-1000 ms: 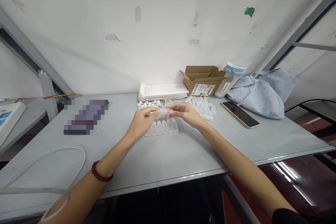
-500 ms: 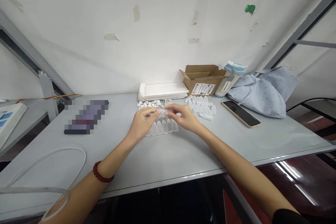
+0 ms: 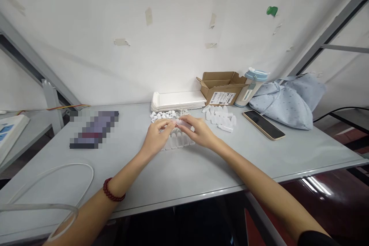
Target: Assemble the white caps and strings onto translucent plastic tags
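Note:
Over the middle of the table, my right hand point(image 3: 198, 131) grips a small translucent plastic bottle point(image 3: 184, 124) lying level between its thumb and fingers. My left hand point(image 3: 157, 133) pinches the bottle's left end; whether a cap sits under those fingertips is hidden. Beneath both hands a row of similar bottles point(image 3: 174, 142) lies side by side, partly covered by my fingers. Just behind my left hand is a scatter of small white caps point(image 3: 163, 115). To the right of my right hand lies a loose pile of more translucent bottles point(image 3: 220, 115).
Against the wall are a stack of white trays point(image 3: 178, 100), an open cardboard box point(image 3: 221, 94) and a cup with a blue lid point(image 3: 250, 88). A phone point(image 3: 263, 125) and a pale blue cloth bag point(image 3: 285, 102) lie at right. A pixelated dark object point(image 3: 98, 128) and a white cable point(image 3: 92, 173) are at left.
The bottle between my hands has tilted slightly, its right end lower. My right fingers have shifted a little along it. The surrounding things stay in place.

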### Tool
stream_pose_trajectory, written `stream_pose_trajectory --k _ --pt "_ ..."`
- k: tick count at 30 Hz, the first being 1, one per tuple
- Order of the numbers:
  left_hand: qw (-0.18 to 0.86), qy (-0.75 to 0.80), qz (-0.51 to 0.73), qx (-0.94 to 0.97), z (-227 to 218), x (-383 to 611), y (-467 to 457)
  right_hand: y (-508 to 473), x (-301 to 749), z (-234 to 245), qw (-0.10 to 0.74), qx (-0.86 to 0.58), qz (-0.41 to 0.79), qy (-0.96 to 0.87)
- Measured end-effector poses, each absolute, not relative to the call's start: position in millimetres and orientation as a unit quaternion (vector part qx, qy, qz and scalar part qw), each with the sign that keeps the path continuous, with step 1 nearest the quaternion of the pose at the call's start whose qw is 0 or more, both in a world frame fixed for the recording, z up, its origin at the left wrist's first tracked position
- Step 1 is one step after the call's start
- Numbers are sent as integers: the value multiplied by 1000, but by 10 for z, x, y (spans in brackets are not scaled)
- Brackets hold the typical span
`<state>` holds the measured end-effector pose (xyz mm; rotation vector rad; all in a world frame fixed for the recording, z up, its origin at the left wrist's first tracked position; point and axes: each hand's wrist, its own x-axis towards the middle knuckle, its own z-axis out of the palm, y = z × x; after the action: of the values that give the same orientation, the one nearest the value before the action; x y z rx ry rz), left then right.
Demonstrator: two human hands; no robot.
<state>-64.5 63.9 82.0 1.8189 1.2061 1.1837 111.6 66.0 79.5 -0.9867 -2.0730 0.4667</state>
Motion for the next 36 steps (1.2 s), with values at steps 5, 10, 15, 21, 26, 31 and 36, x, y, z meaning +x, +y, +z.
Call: stream_pose_trajectory --k 5,10,15,21,26,31,36 --pt "278 466 481 689 813 -645 630 683 1137 855 412 -402 385 -721" --pt "166 437 488 737 799 -625 589 689 1140 905 409 -385 487 -668" --pt "69 395 473 785 776 -591 556 672 1127 919 409 -375 522 -648" --pt "3 362 474 802 742 -586 574 669 1115 916 407 -364 547 -634" --pt "-31 345 476 808 725 -576 577 661 1103 911 407 -358 556 -630" --pt "-36 334 474 814 714 -562 567 670 1098 890 413 -356 541 -641" --pt "-27 345 475 809 711 -563 563 674 1097 874 413 -354 532 -649"
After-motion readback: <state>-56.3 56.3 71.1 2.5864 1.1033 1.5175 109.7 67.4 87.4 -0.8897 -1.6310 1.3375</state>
